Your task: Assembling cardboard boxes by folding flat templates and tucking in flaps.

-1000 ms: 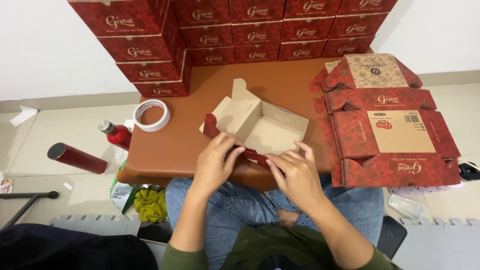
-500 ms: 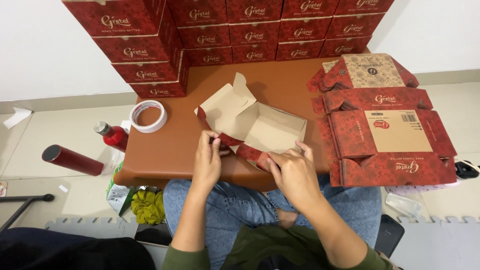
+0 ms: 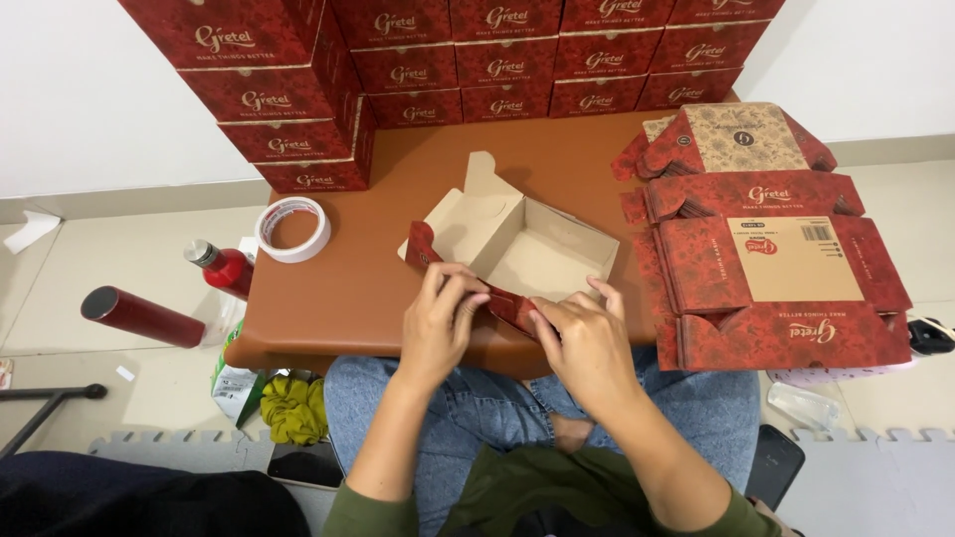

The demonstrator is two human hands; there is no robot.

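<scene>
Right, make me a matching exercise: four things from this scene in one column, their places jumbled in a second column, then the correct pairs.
Things:
1. half-folded box
2. tape roll
3. flat box blanks
4. red cylinder

Places:
A. lying on the floor, left of the table
B. stacked on the table's right side
C. on the table, near its left edge
D. mid-table, near wall pinched by the left hand and right hand

Pairs: 1-D, 2-C, 3-B, 4-A
</scene>
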